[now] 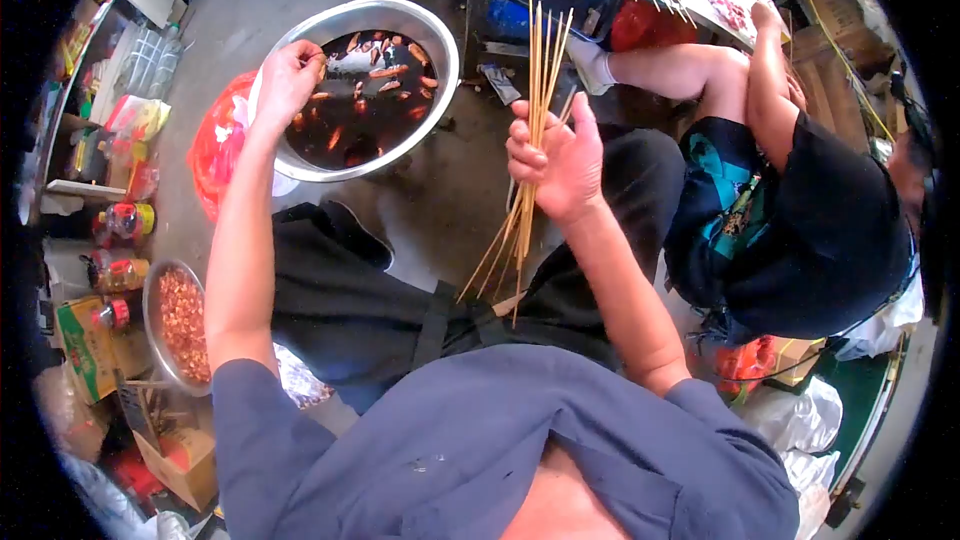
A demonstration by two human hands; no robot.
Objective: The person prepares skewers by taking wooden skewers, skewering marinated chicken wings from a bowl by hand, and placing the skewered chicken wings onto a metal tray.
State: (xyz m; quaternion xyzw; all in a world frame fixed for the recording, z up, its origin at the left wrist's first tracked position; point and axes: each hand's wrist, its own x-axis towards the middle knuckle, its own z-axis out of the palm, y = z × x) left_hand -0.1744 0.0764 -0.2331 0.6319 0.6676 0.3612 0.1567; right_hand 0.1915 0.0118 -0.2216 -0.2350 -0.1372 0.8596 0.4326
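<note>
Grey-blue cloth shirt [440,450] near; thin tan wooden skewers [527,195] gripped in right hand [562,162]; pinched left hand [290,80] (hold unclear) over round silver metal basin [447,45].

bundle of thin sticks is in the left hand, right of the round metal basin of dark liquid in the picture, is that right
Not the left hand: the head view shows the bundle of thin sticks in the right hand. It is indeed right of the round metal basin of dark liquid in the picture.
</note>
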